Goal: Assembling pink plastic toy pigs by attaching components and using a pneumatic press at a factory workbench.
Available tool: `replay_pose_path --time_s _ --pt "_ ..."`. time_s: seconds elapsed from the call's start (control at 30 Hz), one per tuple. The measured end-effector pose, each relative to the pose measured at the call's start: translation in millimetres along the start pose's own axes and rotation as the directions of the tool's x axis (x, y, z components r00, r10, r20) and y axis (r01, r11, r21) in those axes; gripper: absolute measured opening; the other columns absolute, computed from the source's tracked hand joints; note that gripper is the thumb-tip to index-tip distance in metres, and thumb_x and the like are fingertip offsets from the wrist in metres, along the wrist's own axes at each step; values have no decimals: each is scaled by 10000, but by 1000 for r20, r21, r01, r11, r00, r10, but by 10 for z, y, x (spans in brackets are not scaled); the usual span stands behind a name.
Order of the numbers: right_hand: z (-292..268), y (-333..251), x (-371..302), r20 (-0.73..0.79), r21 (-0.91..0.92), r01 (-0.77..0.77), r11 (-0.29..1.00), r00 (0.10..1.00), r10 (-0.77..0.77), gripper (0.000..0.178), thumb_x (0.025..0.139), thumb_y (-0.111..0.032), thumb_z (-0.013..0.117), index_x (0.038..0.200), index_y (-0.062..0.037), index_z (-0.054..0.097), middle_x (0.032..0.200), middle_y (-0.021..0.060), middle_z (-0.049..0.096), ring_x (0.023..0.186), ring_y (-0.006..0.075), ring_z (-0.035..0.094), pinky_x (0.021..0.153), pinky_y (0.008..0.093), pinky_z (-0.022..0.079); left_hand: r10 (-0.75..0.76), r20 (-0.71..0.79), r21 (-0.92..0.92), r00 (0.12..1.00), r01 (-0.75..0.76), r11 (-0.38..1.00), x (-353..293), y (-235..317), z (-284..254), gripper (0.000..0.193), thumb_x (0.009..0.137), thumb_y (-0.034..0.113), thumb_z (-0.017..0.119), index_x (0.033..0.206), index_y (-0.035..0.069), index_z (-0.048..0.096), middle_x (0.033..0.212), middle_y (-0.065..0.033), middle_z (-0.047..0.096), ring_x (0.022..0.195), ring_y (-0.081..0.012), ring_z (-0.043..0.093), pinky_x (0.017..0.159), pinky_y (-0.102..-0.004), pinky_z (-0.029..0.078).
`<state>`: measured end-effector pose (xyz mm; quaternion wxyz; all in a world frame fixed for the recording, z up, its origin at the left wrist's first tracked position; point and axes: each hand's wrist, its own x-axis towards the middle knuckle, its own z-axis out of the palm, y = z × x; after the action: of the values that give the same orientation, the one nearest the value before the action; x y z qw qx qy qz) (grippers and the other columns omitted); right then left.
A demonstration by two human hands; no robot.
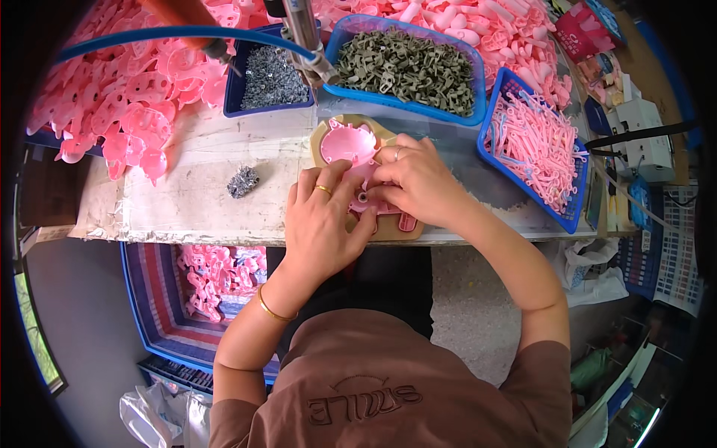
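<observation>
A pink plastic shell (348, 144) lies hollow side up in a tan fixture board (403, 230) at the table's front edge. My left hand (321, 213) is closed over the shell's left and lower side, thumb and fingertips pressed on it. From the right, my right hand (422, 179) bends its fingers together on the shell's middle; whether they pinch a smaller part is hidden. A small round grey piece (363, 197) sits on the shell between both hands. Left of the board lies a small heap of screws (243, 181).
Behind stand a tray of small metal parts (276, 78), a blue basket of olive-green clips (407, 71) and, at right, a basket of pink strips (534, 149). Pink shells (134, 97) pile up at left. A screwdriver-like tool (302, 33) hangs above. A lined crate (142, 299) stands below.
</observation>
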<state>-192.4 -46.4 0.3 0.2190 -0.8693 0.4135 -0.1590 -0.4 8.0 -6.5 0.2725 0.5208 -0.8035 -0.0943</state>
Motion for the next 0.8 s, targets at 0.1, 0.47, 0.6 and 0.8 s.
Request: replay_pose_path --time_s 0.1,0.47,0.6,0.8 --pt "-17 -23 20 7 -19 15 1000 1000 -15 74 764 -190 737 805 -132 756 862 5 635 979 221 548 819 414 377 4 -6 4 1000 -4 1000 -9 -6 -2 448 770 258 715 1176 76 655 1235 -83 593 1082 -305 537 893 -415 446" --pt "43 51 12 8 -39 123 992 992 -123 90 801 -185 718 842 -105 723 892 17 597 1004 223 535 834 406 351 -32 -10 -33 999 31 999 -32 -6 9 455 769 237 735 1190 77 674 1259 -77 610 1073 -326 543 928 -436 447" --pt "25 41 25 -18 -90 158 983 987 -161 85 805 -179 708 849 -108 724 896 13 600 1024 218 538 852 400 351 -12 -16 12 1000 12 1000 -55 -2 20 448 775 236 732 1190 77 675 1275 -78 608 1068 -325 545 927 -435 449" --pt "21 -18 19 -13 -239 212 947 975 -222 59 801 -160 678 810 -102 687 921 21 606 1061 208 540 880 403 377 -9 -13 17 1000 9 1000 -49 1 17 462 775 241 729 1204 80 670 1284 -72 602 1065 -327 542 923 -433 450"
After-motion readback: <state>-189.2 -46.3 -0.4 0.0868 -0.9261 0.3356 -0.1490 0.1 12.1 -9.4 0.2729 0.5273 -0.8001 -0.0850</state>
